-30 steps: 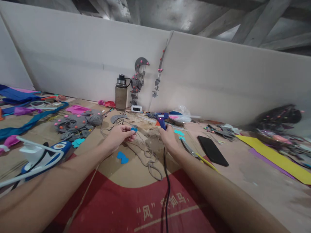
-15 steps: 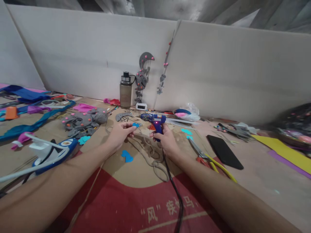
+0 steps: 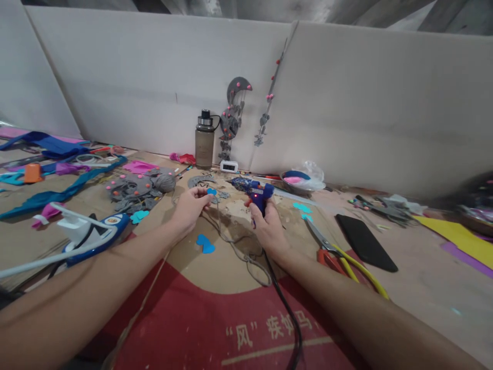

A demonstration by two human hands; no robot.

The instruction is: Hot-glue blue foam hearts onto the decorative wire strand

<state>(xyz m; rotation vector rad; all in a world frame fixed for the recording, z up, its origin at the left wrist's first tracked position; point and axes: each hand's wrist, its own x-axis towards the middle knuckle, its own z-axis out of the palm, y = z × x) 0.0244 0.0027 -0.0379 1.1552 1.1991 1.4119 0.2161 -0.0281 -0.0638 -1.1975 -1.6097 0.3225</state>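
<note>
My left hand is closed, pinching a small blue felt heart at its fingertips. Grey cord trails from near those fingers across the cardboard. My right hand is wrapped round the handle of a blue glue gun, whose nozzle points left towards the heart but stays apart from it. A red light glows on the gun, and its black cable runs down towards me. More blue felt hearts lie on the cardboard below my left hand. A grey felt crescent lies beyond it.
Scissors with red and yellow handles and a black phone lie at the right. A bottle and a small digital clock stand by the white wall. At the left are a blue-and-white iron and grey felt pieces with pompoms.
The glue gun has moved slightly right, away from the heart, widening the gap between my hands. My left hand still pinches the heart. The whole view has shifted a little.
</note>
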